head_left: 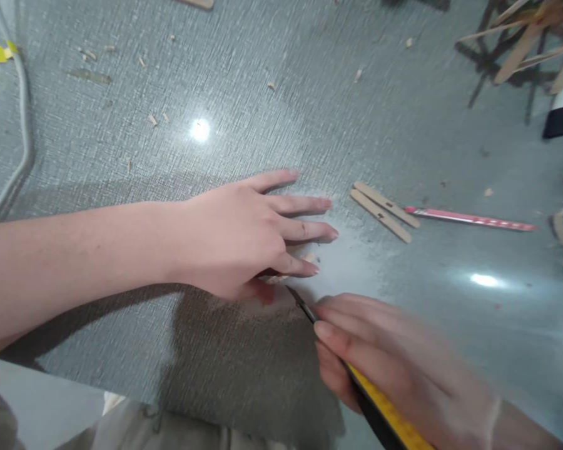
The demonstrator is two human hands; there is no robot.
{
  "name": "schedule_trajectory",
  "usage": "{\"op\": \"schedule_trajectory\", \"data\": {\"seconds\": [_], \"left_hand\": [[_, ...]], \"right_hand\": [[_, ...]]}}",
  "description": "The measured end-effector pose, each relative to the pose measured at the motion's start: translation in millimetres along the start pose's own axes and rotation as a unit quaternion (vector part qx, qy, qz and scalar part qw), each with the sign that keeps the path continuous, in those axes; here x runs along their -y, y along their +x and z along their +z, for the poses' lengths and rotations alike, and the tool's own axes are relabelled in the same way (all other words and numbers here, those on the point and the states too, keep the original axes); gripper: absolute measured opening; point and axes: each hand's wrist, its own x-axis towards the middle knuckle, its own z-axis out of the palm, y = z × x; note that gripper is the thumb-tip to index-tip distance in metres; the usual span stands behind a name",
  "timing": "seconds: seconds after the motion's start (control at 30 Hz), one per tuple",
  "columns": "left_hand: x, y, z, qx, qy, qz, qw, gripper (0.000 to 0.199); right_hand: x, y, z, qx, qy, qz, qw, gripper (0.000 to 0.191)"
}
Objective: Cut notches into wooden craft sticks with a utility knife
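My left hand lies flat on the grey textured table, palm down, with its fingers spread. Small wood shavings show beside its thumb and under the little fingertip area. A yellow and black craft knife is gripped in my right hand, which is somewhat blurred. The knife's dark blade points up and left, its tip close to the fingers and thumb of my left hand. Whether the blade touches anything is not clear.
Two wooden sticks with dark marks lie right of my left hand, beside a pink patterned pencil. A wooden stick structure stands at the top right. A grey cable runs along the left. Wood chips are scattered about.
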Motion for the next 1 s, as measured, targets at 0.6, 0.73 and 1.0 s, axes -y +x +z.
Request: {"op": "schedule_trajectory", "data": {"seconds": [0.6,0.73,1.0], "left_hand": [[0,1,2.6,-0.002,0.018,0.006,1.000,0.050],[0,0,3.0,-0.017,0.009,0.007,1.000,0.047],[1,0,4.1,-0.039,-0.004,0.009,0.999,0.047]], "right_hand": [[-1,16,-8,0.062,0.067,0.024,0.996,0.040],[-10,8,-9,-0.024,-0.015,-0.126,0.992,0.047],[-5,15,-10,-0.006,-0.011,-0.081,0.997,0.029]]}}
